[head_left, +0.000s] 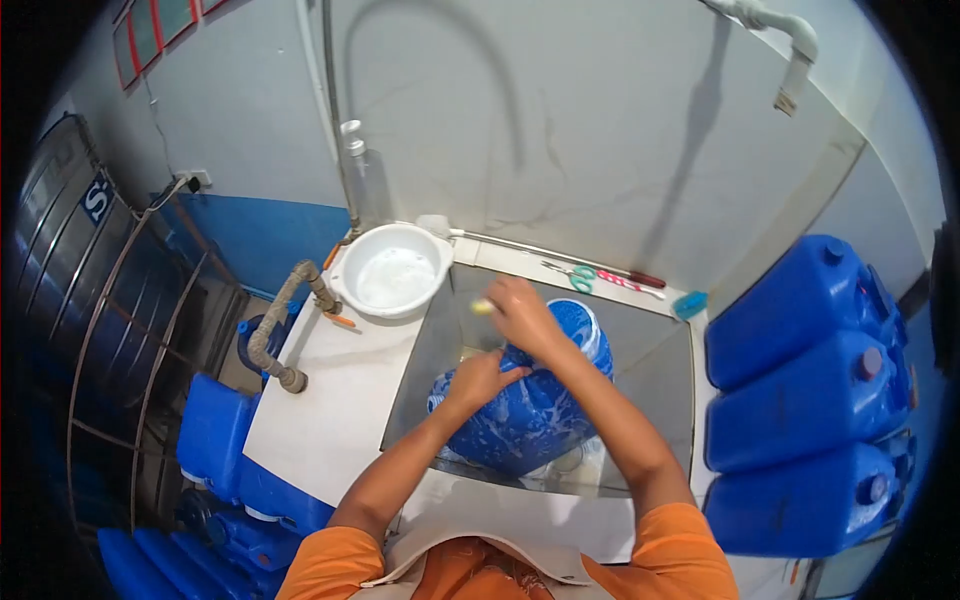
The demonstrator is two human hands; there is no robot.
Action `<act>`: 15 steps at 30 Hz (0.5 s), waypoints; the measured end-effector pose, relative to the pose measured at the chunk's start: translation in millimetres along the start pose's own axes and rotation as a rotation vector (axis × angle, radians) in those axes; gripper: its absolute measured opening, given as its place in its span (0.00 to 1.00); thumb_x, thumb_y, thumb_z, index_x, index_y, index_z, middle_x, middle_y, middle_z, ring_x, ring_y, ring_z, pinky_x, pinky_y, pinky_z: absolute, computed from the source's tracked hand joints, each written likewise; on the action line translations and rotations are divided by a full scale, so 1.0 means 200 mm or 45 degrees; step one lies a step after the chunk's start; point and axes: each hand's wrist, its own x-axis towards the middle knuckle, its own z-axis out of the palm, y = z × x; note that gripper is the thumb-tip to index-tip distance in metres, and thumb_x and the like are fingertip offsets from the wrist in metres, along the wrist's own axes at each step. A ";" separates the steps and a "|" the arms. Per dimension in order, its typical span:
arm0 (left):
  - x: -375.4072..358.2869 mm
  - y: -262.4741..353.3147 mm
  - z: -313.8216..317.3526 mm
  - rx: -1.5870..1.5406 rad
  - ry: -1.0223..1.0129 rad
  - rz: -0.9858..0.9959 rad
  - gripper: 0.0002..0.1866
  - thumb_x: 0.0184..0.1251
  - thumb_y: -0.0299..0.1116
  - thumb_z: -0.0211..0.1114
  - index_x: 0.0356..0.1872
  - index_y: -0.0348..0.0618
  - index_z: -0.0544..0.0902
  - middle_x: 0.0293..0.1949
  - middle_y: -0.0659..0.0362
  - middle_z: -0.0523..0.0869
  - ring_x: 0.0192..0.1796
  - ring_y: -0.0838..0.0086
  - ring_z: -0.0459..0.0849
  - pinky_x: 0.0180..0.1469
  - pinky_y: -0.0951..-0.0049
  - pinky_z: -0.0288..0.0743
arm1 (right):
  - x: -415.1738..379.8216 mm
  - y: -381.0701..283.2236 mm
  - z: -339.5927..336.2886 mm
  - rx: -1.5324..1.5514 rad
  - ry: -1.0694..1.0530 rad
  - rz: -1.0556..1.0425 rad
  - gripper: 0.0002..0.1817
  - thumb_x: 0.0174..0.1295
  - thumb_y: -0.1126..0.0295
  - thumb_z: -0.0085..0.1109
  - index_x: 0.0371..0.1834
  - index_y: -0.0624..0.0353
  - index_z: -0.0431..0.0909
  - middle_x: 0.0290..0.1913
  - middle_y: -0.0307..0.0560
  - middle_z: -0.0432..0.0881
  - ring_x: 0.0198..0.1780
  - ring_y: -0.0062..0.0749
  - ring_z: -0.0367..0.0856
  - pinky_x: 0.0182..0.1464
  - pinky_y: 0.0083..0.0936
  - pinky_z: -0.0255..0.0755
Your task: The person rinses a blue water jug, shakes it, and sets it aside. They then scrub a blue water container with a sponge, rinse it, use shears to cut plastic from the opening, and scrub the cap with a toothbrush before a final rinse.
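Note:
A blue plastic jug [530, 425], streaked with white suds, lies tilted in the grey sink [655, 400]. My left hand [478, 382] is closed on its upper part near the handle, the thumb pointing right. Just above the jug, my right hand [522, 318] holds a small yellow sponge [482, 307] in its fingers. Under my right wrist, a round blue container with a pale rim [598, 335] overlaps the jug in this view.
Left of the sink stands a white basin [393, 270] of sudsy water, beside a bent pipe [262, 335]. Scissors [580, 278], a red-and-white brush [628, 284] and a teal brush [690, 305] lie along the back ledge. Blue jugs [790, 400] line the right side.

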 end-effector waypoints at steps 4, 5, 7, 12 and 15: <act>0.02 -0.15 0.12 -0.195 0.111 0.140 0.32 0.55 0.58 0.62 0.41 0.32 0.80 0.36 0.36 0.82 0.42 0.46 0.82 0.45 0.52 0.73 | 0.38 -0.14 0.35 0.068 -0.050 -0.150 0.13 0.50 0.74 0.53 0.39 0.62 0.78 0.42 0.55 0.78 0.46 0.54 0.74 0.49 0.42 0.69; 0.02 -0.17 0.12 -0.217 0.088 0.116 0.33 0.55 0.58 0.62 0.44 0.31 0.79 0.39 0.37 0.82 0.44 0.46 0.81 0.47 0.53 0.73 | 0.37 -0.17 0.39 -0.023 -0.128 -0.052 0.15 0.53 0.69 0.53 0.44 0.61 0.76 0.46 0.56 0.78 0.49 0.54 0.74 0.52 0.43 0.69; 0.00 -0.13 0.05 -0.134 0.028 0.026 0.33 0.56 0.57 0.62 0.46 0.31 0.79 0.39 0.38 0.82 0.44 0.47 0.81 0.48 0.54 0.73 | 0.35 -0.16 0.34 -0.114 -0.360 0.127 0.23 0.60 0.56 0.51 0.56 0.57 0.72 0.59 0.60 0.72 0.59 0.57 0.71 0.60 0.49 0.65; 0.00 -0.05 0.04 -0.179 0.021 -0.026 0.31 0.59 0.56 0.60 0.47 0.33 0.79 0.41 0.39 0.82 0.46 0.47 0.81 0.49 0.56 0.73 | -0.14 0.00 -0.17 -0.649 -0.554 0.776 0.28 0.62 0.44 0.45 0.60 0.47 0.72 0.66 0.53 0.65 0.70 0.61 0.53 0.61 0.71 0.46; 0.07 0.01 -0.02 -0.419 -0.244 0.320 0.24 0.67 0.50 0.56 0.46 0.36 0.81 0.42 0.44 0.84 0.45 0.53 0.83 0.49 0.61 0.74 | -0.45 0.11 -0.26 -0.813 -0.280 0.717 0.30 0.62 0.42 0.43 0.63 0.45 0.69 0.69 0.49 0.61 0.70 0.61 0.53 0.62 0.70 0.46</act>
